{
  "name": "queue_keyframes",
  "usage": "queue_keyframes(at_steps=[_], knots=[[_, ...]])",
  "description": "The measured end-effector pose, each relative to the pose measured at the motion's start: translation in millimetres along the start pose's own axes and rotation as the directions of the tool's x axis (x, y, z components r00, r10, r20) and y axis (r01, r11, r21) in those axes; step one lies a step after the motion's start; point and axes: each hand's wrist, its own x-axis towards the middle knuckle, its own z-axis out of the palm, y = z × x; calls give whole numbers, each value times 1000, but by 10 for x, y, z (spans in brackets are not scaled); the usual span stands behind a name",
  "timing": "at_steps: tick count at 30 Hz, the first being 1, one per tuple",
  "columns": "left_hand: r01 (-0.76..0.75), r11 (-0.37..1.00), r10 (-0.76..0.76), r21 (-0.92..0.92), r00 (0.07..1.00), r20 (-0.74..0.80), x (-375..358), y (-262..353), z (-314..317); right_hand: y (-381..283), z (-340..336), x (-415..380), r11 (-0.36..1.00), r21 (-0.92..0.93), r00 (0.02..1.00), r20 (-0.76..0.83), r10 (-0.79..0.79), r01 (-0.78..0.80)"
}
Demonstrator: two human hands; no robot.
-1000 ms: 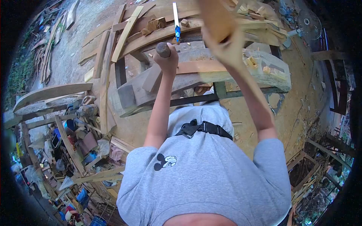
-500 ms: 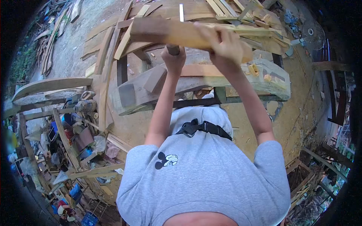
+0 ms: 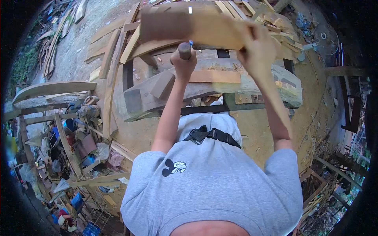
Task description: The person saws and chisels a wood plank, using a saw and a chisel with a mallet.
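Observation:
My left hand (image 3: 183, 66) is closed around a chisel (image 3: 184, 50), whose round handle end points up at me; its blade is hidden. Raised at the right, my right hand (image 3: 258, 53) grips a wooden mallet (image 3: 165, 28), smeared by motion. The mallet's dark end extends leftward, above and beyond the chisel handle, apart from it. Below both hands lies a thick, curved grey timber (image 3: 197, 91) with slots cut near its right end. A flat reddish-brown wood piece (image 3: 214, 76) and a short grey block (image 3: 162, 84) rest on it.
Long planks (image 3: 112, 84) and loose boards (image 3: 232, 10) lie beyond and left of the timber. Another curved timber (image 3: 55, 90) is at far left, above a cluttered rack (image 3: 67, 141) of bags and tools. Wood offcuts (image 3: 315, 187) lie at lower right.
My right hand has moved up and to the right, lifting the mallet closer to the camera. My left hand and the chisel have shifted slightly.

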Motion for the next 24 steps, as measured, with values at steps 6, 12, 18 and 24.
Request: queue_keyframes(at_steps=[6,12,18,24], knots=[[-1,998,2,-62,1000,11,-46,5,-32,-203,123,16,450,867,691,-193,697,-212],[3,995,-7,-104,999,-43,-36,-48,-34,-49,121,-57,968,99,971,82,225,-233],[20,990,-26,-137,999,-44,-58,-84,-76,-288,-183,363,546,800,634,-293,716,-247],[-1,998,2,-67,1000,13,-100,38,-41,23,265,-111,995,96,1000,-13,-22,23]])
